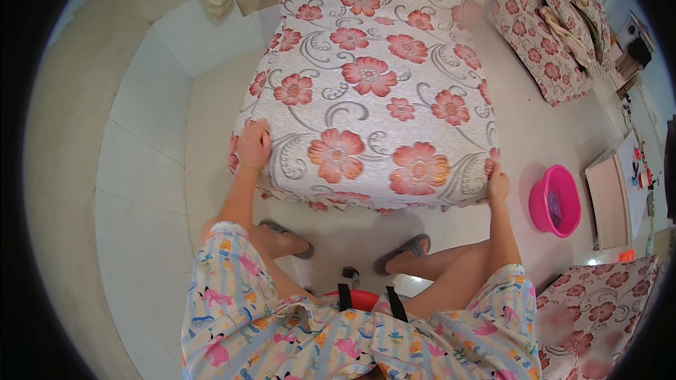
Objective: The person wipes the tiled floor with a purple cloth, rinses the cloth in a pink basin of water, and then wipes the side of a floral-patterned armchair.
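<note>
Before me stands a long, low seat, apparently a sofa, under a white fabric cover (369, 116) with red flowers and grey scrolls. My left hand (254, 143) grips the cover at its near left corner. At the near right corner, my right hand (498, 184) has a fold of the same cloth between its fingers. The fabric lies mostly smooth between the two hands, and its lower edge hangs loosely above the floor. What lies beneath the cover is hidden.
A pink plastic basin (554, 201) with something dark inside stands on the floor at the right. Behind it is a wooden panel (607, 203). Similarly covered sofa pieces stand at the upper right (549, 53) and lower right (597, 306). A tiled wall base (142, 169) runs along the left.
</note>
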Available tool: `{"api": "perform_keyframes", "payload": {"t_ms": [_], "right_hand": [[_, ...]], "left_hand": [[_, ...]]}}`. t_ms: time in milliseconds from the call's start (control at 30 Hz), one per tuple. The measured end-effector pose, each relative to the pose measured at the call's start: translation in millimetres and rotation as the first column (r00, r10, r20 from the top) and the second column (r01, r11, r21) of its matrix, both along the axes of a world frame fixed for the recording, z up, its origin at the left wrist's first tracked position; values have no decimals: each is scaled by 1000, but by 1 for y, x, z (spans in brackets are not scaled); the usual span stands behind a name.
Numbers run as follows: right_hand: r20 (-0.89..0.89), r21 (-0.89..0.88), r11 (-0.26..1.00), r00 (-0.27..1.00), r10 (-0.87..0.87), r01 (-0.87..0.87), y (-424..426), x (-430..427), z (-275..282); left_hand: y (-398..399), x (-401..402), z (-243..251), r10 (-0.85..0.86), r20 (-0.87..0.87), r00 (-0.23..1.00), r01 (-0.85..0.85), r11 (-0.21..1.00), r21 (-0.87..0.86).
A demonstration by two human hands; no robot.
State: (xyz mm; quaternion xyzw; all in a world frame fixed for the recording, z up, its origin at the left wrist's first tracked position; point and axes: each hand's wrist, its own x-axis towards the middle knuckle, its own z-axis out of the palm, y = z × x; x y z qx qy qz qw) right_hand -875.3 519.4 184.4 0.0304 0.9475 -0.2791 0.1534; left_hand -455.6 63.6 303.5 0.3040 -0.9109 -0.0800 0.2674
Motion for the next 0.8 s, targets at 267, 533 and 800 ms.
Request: {"api": "perform_keyframes", "payload": {"t_ms": [267,533,800], "right_hand": [[283,-564,783,830,480,-261,50,103,43],[85,-989,110,233,969,-100,96,152,44],[-16,-456,103,124,992,-884,109,68,-16]], "left_hand": [[282,-243,22,-147,26,989,133,948,290],[471,-308,-37,-67,716,695,35,998,60],[448,-258,-78,39,702,711,220,936,-274]]}}
